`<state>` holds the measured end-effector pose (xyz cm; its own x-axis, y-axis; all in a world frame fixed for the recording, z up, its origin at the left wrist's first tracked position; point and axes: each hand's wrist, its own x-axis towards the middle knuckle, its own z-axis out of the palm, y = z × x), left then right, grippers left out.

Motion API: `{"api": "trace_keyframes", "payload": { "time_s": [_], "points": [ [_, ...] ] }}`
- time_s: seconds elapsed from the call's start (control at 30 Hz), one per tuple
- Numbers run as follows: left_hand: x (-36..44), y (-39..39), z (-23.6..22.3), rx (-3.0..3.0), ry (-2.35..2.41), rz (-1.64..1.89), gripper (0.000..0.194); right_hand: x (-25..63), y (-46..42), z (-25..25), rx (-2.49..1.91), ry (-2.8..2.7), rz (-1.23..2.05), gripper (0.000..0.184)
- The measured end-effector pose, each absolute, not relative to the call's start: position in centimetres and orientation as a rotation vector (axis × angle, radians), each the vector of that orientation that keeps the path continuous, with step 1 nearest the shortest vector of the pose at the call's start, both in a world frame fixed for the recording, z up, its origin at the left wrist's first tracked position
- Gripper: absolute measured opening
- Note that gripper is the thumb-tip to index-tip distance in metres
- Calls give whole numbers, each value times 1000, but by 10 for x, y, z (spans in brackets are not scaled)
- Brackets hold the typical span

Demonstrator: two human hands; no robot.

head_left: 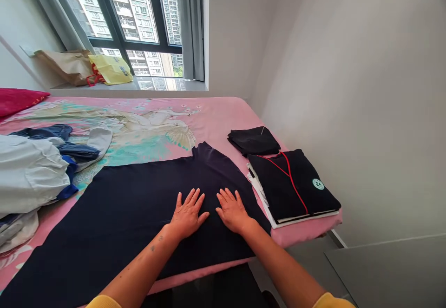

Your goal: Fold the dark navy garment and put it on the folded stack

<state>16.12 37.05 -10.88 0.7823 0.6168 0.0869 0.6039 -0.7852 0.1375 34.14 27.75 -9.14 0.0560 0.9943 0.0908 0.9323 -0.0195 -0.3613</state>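
Observation:
A dark navy garment (114, 210) lies spread flat across the front of the bed; its exact kind is hard to make out. My left hand (188, 214) rests palm down on it, fingers spread. Beside it, my right hand (232, 210) also lies flat on the cloth, fingers stretched out, holding nothing. To the right of my right hand is a stack of folded clothes, topped by a black garment (299, 192) with red piping and a round green-white badge. Behind that stack sits a folded black cloth (253, 140).
A heap of loose clothes, with a white garment (31, 173) and blue jeans (78, 150), lies on the left of the pink patterned bedsheet (216, 117). A red pillow (17, 101) is at the far left. Paper bag (69, 66) and yellow bag (113, 69) stand on the windowsill.

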Motion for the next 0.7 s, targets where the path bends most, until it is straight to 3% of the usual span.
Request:
{"api": "trace_keyframes", "payload": {
  "time_s": [0.17,0.33,0.53,0.7],
  "points": [
    [108,417,-112,2832,1060,215,61,366,318,-91,-2064,-1836,177,32],
    [37,511,-109,2610,1687,210,52,400,395,-91,-1973,-1775,130,32],
    [-40,619,-109,2445,1981,91,48,430,510,-124,-1977,-1850,33,49],
    [-67,679,-125,2537,1890,48,50,445,578,-145,-2101,-1983,120,79]
  ]
}}
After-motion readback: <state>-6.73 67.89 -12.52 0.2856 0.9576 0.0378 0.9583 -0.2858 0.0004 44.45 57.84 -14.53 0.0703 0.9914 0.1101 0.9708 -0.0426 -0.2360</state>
